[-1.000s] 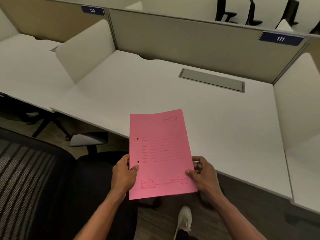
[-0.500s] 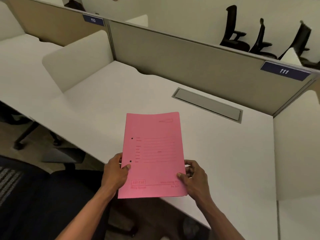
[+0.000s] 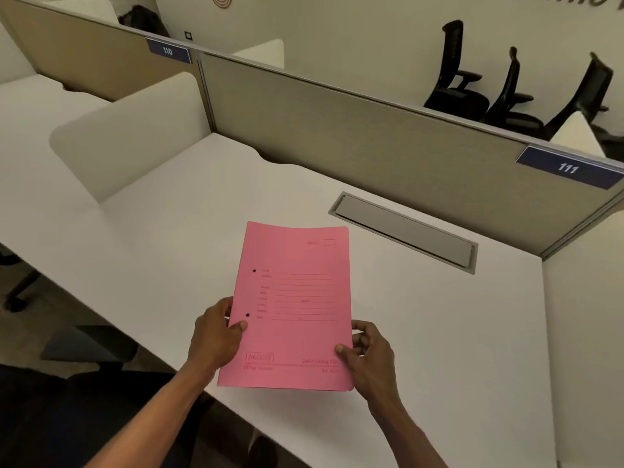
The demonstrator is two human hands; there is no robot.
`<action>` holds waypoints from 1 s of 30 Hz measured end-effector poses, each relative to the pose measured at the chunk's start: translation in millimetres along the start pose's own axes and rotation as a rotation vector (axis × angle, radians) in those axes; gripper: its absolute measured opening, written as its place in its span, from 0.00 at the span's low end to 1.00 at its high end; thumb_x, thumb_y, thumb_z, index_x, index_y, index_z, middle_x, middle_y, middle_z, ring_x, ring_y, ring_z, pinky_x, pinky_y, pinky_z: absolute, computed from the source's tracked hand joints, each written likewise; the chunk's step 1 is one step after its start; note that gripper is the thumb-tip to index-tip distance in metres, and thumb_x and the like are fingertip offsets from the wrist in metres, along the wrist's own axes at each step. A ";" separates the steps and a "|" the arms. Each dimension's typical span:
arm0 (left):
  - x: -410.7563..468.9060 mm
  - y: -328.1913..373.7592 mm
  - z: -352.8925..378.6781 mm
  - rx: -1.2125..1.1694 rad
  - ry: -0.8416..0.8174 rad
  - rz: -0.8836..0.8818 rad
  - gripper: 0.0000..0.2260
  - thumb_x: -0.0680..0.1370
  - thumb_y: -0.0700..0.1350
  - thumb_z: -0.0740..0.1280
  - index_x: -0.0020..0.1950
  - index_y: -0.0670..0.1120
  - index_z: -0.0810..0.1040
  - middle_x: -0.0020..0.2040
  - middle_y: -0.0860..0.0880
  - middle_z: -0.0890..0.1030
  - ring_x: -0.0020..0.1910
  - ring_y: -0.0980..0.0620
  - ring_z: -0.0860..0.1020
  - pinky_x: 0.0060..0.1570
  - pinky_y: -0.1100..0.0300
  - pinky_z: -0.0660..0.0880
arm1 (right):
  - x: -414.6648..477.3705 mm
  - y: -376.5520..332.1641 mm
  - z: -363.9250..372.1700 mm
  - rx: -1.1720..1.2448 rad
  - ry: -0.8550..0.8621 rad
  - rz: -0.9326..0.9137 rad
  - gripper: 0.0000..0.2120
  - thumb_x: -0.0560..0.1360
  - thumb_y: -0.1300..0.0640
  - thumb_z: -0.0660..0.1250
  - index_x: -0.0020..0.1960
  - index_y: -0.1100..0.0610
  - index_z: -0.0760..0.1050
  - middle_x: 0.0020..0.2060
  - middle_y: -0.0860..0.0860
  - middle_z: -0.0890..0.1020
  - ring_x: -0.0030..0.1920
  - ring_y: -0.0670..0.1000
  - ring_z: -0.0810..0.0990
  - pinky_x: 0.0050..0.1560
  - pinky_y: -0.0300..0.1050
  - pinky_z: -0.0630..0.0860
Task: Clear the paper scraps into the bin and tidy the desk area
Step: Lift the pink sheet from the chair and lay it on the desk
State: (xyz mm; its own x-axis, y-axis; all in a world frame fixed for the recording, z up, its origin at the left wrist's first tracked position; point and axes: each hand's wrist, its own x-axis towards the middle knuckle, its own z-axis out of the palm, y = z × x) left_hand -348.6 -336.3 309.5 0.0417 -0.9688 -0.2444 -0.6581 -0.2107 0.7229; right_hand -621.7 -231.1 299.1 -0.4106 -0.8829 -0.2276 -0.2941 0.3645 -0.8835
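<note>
Two hands grasp a pink file folder (image 3: 293,309) above the white table (image 3: 439,332): left hand (image 3: 216,336) clamps the punched edge, right hand (image 3: 368,352) pinches the opposite lower edge, keeping it level, probably for setting down. No paper scraps or bin visible.

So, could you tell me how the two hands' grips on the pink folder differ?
The left hand holds the pink folder at its punched edge, higher up; the right hand pinches the opposite edge near the bottom corner. Both have thumbs on the front cover.
</note>
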 end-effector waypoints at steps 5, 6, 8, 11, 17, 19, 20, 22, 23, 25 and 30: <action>62.9 20.1 3.0 0.038 -0.014 0.023 0.19 0.82 0.41 0.71 0.74 0.47 0.76 0.63 0.47 0.85 0.56 0.42 0.84 0.57 0.44 0.82 | 56.0 -16.6 12.4 0.023 0.039 0.017 0.18 0.74 0.61 0.76 0.59 0.46 0.77 0.42 0.47 0.86 0.41 0.44 0.84 0.43 0.42 0.80; 77.5 24.5 2.6 0.048 -0.019 0.029 0.19 0.82 0.41 0.70 0.74 0.47 0.76 0.63 0.47 0.85 0.56 0.42 0.84 0.58 0.43 0.82 | 68.5 -20.8 16.1 0.025 0.048 0.020 0.18 0.74 0.61 0.76 0.59 0.46 0.77 0.42 0.47 0.86 0.41 0.44 0.84 0.43 0.42 0.80; 107.7 33.0 -0.7 0.067 -0.030 0.043 0.19 0.82 0.41 0.70 0.74 0.47 0.76 0.64 0.47 0.85 0.56 0.42 0.84 0.58 0.42 0.82 | 92.7 -28.9 24.7 0.036 0.067 0.032 0.18 0.74 0.61 0.76 0.59 0.45 0.77 0.41 0.47 0.86 0.41 0.44 0.84 0.43 0.44 0.81; 155.8 43.1 -7.0 0.089 -0.043 0.055 0.19 0.82 0.40 0.70 0.73 0.47 0.77 0.64 0.46 0.85 0.56 0.42 0.84 0.58 0.43 0.82 | 129.2 -42.1 40.9 0.045 0.077 0.048 0.18 0.74 0.60 0.76 0.59 0.45 0.77 0.41 0.47 0.85 0.42 0.44 0.84 0.43 0.44 0.81; 253.2 53.7 -14.9 0.136 -0.080 0.063 0.19 0.81 0.39 0.71 0.72 0.47 0.78 0.62 0.47 0.86 0.51 0.46 0.83 0.57 0.46 0.81 | 202.7 -68.7 78.7 0.054 0.086 0.102 0.19 0.74 0.61 0.77 0.59 0.46 0.77 0.41 0.46 0.85 0.40 0.41 0.84 0.41 0.38 0.78; 284.8 56.5 -14.8 0.144 -0.091 0.069 0.19 0.80 0.39 0.72 0.71 0.48 0.79 0.61 0.47 0.86 0.51 0.46 0.83 0.57 0.47 0.81 | 225.5 -74.0 90.7 0.052 0.080 0.123 0.19 0.73 0.61 0.77 0.60 0.47 0.77 0.42 0.46 0.86 0.40 0.44 0.84 0.44 0.42 0.81; 300.0 58.3 -13.8 0.151 -0.098 0.069 0.19 0.80 0.39 0.72 0.71 0.48 0.79 0.61 0.47 0.86 0.52 0.44 0.83 0.57 0.47 0.81 | 236.6 -75.5 96.0 0.050 0.073 0.132 0.20 0.73 0.62 0.78 0.60 0.48 0.77 0.43 0.47 0.86 0.41 0.45 0.84 0.45 0.43 0.81; 330.3 62.6 -10.0 0.178 -0.113 0.074 0.19 0.80 0.39 0.72 0.71 0.47 0.79 0.62 0.47 0.86 0.56 0.42 0.84 0.58 0.47 0.81 | 258.0 -77.9 105.7 0.048 0.060 0.153 0.20 0.73 0.63 0.77 0.62 0.50 0.77 0.45 0.48 0.87 0.41 0.46 0.85 0.49 0.49 0.83; 345.7 65.0 -7.5 0.191 -0.120 0.081 0.19 0.80 0.39 0.72 0.71 0.47 0.79 0.63 0.47 0.86 0.56 0.41 0.84 0.58 0.47 0.81 | 268.9 -78.8 110.1 0.045 0.054 0.163 0.21 0.73 0.64 0.77 0.62 0.50 0.77 0.45 0.48 0.87 0.41 0.46 0.85 0.51 0.51 0.84; 374.6 69.9 -1.9 0.211 -0.126 0.099 0.19 0.80 0.38 0.72 0.70 0.46 0.79 0.63 0.46 0.86 0.55 0.42 0.84 0.56 0.49 0.80 | 289.8 -80.2 117.8 0.036 0.053 0.182 0.21 0.74 0.65 0.77 0.63 0.51 0.76 0.46 0.48 0.87 0.42 0.47 0.86 0.53 0.54 0.84; 438.1 82.7 17.4 0.250 -0.123 0.133 0.18 0.78 0.39 0.72 0.68 0.47 0.80 0.61 0.46 0.86 0.49 0.47 0.80 0.52 0.54 0.73 | 338.9 -80.0 131.8 0.021 0.087 0.216 0.22 0.73 0.65 0.76 0.64 0.51 0.76 0.47 0.47 0.87 0.44 0.47 0.87 0.51 0.52 0.84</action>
State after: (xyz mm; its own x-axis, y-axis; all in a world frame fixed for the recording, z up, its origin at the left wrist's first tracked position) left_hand -397.9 -775.9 250.9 -0.1387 -0.9594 -0.2456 -0.8168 -0.0295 0.5762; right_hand -623.5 -598.4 238.7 -0.5351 -0.7559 -0.3771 -0.1738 0.5354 -0.8265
